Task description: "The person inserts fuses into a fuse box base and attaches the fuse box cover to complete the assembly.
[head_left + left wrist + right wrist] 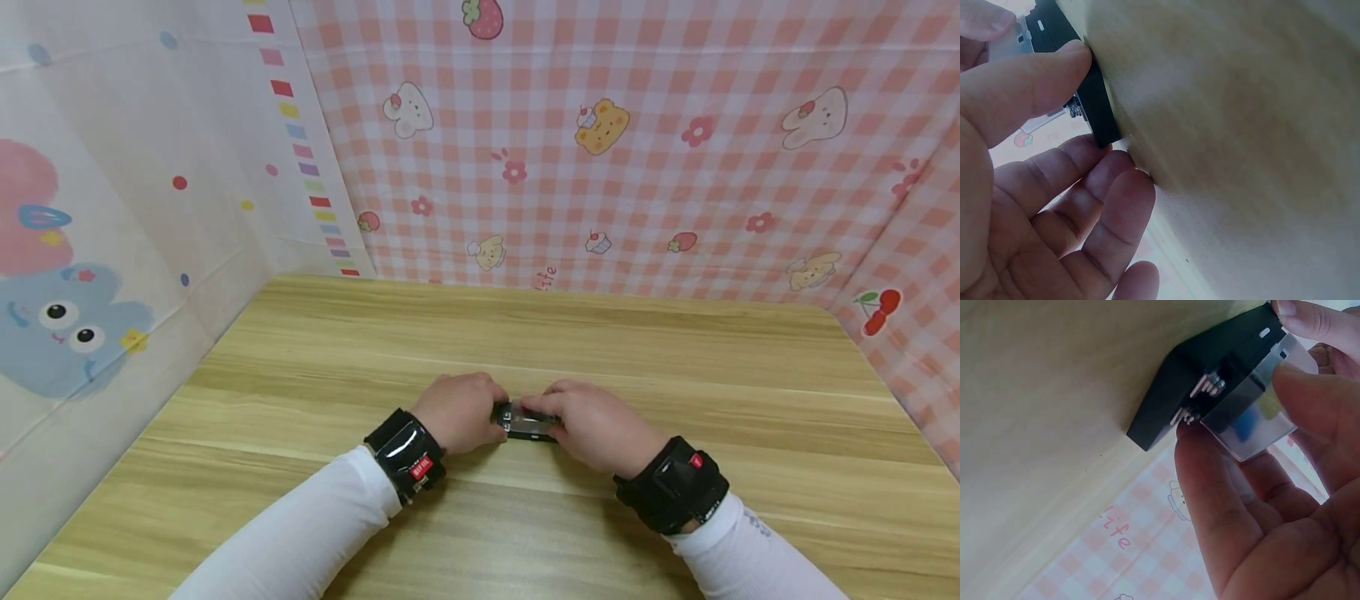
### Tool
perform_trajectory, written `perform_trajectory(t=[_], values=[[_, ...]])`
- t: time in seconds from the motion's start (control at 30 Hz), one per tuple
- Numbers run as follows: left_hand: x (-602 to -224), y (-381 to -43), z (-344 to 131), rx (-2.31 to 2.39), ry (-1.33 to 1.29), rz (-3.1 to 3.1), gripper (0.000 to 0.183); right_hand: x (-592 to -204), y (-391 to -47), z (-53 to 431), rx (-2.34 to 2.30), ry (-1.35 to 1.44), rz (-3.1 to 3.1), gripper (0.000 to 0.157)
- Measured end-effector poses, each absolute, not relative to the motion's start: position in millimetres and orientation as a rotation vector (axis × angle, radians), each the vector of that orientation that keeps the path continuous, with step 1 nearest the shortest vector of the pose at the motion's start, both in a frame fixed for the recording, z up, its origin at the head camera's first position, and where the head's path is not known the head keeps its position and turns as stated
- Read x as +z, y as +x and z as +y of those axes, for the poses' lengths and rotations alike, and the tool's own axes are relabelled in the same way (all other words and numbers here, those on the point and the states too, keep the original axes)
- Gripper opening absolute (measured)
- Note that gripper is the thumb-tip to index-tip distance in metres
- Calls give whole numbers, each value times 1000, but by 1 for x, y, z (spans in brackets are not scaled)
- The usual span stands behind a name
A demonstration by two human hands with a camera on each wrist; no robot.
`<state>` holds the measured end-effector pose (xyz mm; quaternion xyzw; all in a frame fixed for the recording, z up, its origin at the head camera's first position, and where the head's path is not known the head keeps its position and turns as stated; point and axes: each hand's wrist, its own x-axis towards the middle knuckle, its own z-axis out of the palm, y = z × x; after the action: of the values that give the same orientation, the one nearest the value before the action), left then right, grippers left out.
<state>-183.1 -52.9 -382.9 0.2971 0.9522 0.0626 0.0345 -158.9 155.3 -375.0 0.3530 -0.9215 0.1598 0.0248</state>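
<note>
Both hands meet over a small black box (1179, 375) with metal spring contacts (1213, 384), which sits low over the table. A clear plastic cover (1260, 422) stands tilted along the box in the right wrist view, with blue and yellow patches seen through it. My left hand (461, 412) pinches the left end of the box, its thumb (1054, 72) on the black side and fingers at the opposite edge. From the right, my right hand (600, 421) grips the clear cover between thumb and fingers. The palms hide parts of the box in the head view.
The wood-grain table (525, 525) spreads around both hands. Behind it hangs a pink checked cloth (555, 208) with cartoon prints, and a white printed cloth (210, 208) stands at the left. Black bands (408, 457) circle both wrists.
</note>
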Motion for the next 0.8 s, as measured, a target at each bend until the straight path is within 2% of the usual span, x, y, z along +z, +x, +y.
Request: perform_trajectory(t=[0.8], values=[[-382,-182,-51,194,901,2922,35,-377,-158,155,500,1081,-2846,48]])
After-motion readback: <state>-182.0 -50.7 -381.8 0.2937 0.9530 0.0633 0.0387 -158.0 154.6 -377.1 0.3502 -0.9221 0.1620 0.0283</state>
